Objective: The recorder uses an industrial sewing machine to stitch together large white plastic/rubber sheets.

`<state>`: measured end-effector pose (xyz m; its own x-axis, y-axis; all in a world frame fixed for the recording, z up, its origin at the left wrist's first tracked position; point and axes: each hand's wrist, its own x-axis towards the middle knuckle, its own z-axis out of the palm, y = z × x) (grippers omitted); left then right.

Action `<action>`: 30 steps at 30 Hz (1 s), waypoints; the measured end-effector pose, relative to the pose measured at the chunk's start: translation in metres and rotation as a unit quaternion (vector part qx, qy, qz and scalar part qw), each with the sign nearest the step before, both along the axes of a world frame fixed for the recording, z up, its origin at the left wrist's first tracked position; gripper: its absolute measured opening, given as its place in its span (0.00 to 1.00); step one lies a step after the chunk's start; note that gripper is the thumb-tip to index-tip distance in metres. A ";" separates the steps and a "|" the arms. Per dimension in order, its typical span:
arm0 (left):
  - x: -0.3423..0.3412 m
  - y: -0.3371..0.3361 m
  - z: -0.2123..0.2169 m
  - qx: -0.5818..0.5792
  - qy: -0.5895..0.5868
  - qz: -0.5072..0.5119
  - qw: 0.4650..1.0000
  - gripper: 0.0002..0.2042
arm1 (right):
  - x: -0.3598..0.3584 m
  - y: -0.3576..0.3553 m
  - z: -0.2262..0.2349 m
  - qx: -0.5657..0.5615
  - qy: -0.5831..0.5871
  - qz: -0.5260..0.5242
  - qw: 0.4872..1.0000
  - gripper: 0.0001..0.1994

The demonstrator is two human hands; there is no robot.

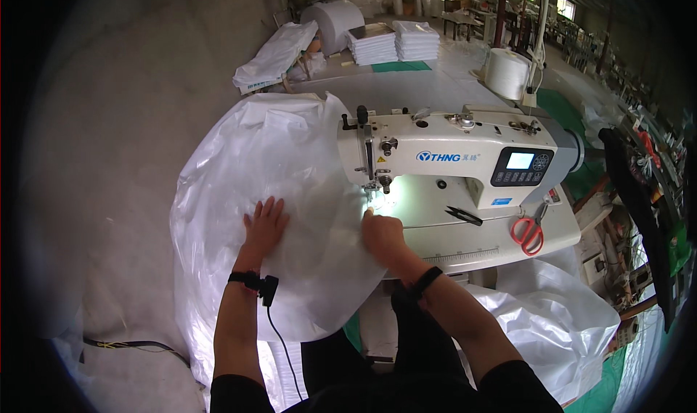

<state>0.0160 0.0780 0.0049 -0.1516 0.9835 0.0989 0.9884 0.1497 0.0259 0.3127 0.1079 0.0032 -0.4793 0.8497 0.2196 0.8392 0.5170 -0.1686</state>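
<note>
Touching glossy, crinkled sheeting (316,250): left hand (266,231)

Most fingers of the right hand (382,237) are curled out of our sight, and we cannot tell what they grip. Glare beneath the sewing machine (425,148) blurs the needle area, so how the white sheet (308,159) lies there escapes us. That sheet hides the left edge of the table (415,240) from us, and we cannot see the palm of the left hand (266,228). Along the table's front edge, the ruler (465,255)'s finest marks are too small for us. The picture's lower edge cuts off both black sleeves (236,393).
</note>
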 end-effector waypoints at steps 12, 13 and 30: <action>0.049 -0.092 0.052 0.235 -0.164 -0.097 0.953 0.13 | 0.024 -0.154 -0.033 -0.517 0.401 -0.082 0.752 0.25; 0.067 -0.128 0.058 0.265 -0.231 -0.106 0.930 0.09 | 0.022 -0.170 -0.035 -0.590 0.389 -0.074 0.703 0.25; 0.067 -0.306 -0.033 0.172 -0.308 -0.039 0.935 0.21 | -0.010 -0.218 -0.044 -0.790 0.307 0.093 0.523 0.17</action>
